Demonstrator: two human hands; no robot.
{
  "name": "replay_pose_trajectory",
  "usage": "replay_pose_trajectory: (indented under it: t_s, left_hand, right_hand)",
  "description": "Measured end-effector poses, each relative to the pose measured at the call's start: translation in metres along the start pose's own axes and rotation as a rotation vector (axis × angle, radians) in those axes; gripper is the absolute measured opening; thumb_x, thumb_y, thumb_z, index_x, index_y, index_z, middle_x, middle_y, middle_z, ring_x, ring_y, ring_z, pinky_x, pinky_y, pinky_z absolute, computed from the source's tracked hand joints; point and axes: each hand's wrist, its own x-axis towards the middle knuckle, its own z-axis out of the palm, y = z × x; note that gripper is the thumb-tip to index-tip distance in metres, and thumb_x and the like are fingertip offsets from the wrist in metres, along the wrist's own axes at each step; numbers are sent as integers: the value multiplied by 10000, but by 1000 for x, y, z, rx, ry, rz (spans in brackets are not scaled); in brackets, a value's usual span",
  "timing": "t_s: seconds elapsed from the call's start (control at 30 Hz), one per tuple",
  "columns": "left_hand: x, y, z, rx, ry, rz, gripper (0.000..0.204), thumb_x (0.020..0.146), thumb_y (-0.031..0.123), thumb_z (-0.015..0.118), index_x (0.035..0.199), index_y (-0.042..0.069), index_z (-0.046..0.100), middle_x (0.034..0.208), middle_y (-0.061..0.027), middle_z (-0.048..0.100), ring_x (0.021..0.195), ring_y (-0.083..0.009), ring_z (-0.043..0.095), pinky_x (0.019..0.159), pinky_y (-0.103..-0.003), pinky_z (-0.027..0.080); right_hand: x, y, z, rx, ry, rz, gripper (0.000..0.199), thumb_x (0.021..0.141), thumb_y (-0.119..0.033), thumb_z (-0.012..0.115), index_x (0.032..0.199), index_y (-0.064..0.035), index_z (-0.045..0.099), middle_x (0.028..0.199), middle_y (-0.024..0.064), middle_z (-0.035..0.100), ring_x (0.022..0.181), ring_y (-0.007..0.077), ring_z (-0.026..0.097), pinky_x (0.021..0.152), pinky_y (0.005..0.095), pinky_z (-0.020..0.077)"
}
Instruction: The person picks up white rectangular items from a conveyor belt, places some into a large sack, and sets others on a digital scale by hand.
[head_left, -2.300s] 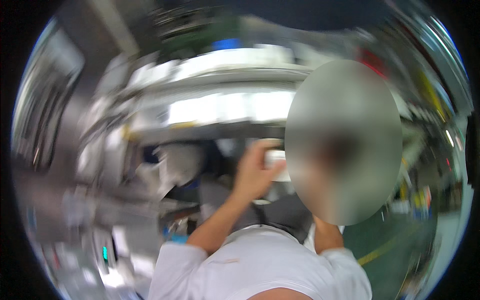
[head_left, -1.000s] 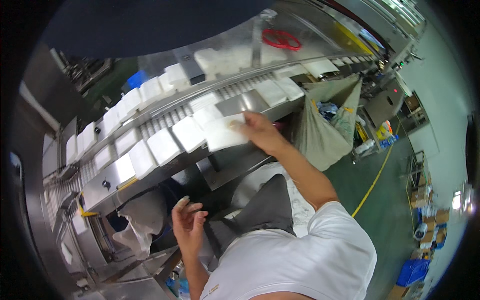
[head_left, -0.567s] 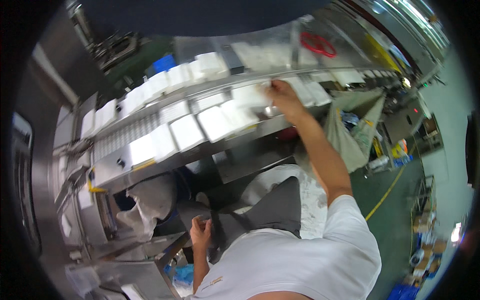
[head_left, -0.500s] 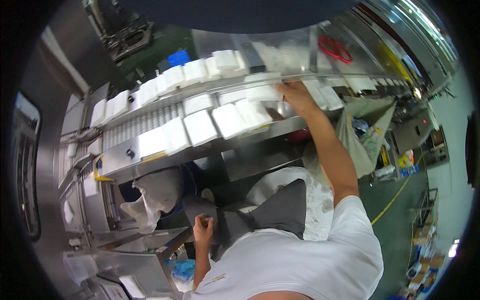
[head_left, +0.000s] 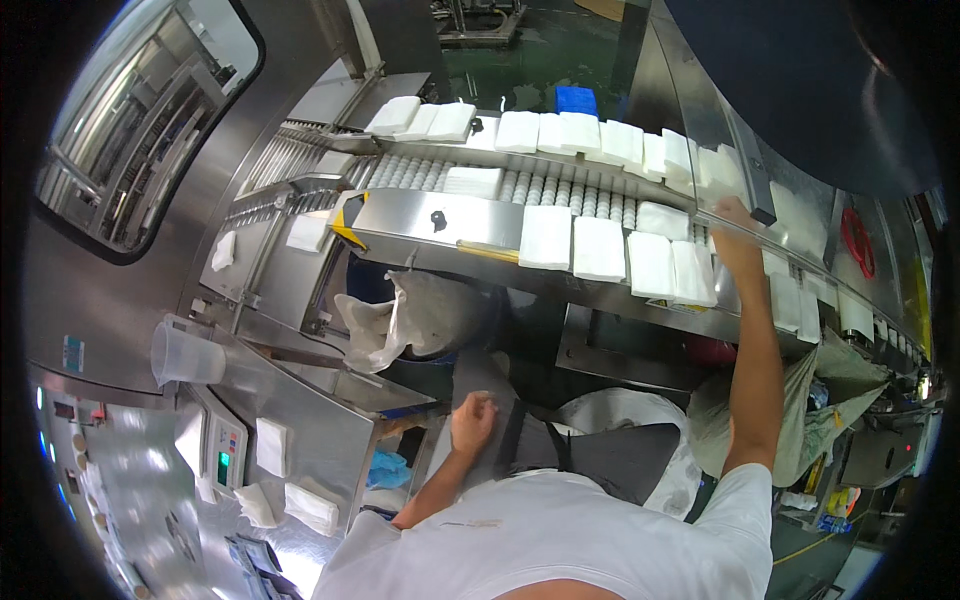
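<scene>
My right hand (head_left: 737, 237) reaches over the roller conveyor (head_left: 530, 190), close to its far rail. It is smeared by motion, so its fingers and anything in them cannot be made out. Folded white pads (head_left: 662, 221) lie on the rollers just left of it. More white pads (head_left: 598, 249) stand in a row along the near metal ledge, and another row of pads (head_left: 620, 143) lines the far ledge. My left hand (head_left: 474, 422) rests by my thigh, its fingers curled in and nothing visible in them.
A whitish bag (head_left: 405, 315) hangs below the conveyor's left part. On the left, a steel table carries a digital scale (head_left: 222, 445), a clear plastic tub (head_left: 188, 352) and loose pads (head_left: 312, 508). A beige sack (head_left: 800, 440) stands at right. Red-handled scissors (head_left: 857, 243) lie far right.
The view has swung left, bringing the scale and side table into sight. My right hand has shifted along the conveyor's far side and is blurred. My left hand stays low by my thigh.
</scene>
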Motion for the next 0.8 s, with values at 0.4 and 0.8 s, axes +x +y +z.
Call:
replay_pose_trajectory:
  t_s: [0.4,0.8]
  left_hand:
    - [4,-68,15,-113,-86,-74,125,1023,85,624,1113,4,655,886,-125,739,749,-198,734,685,-323,565]
    - [15,-90,15,-189,-135,-46,130,1006,60,628,1113,-6,660,895,-130,730,755,-212,724,707,-339,562]
  right_hand:
    - [-134,-117,-46,354,384,-223,330,915,-104,732,1217,-40,618,1131,150,668,1063,362,627,955,441,514]
    - [-145,-96,-32,370,465,-216,273,943,-68,680,1207,-26,621,1167,173,641,1132,384,607,1004,450,505]
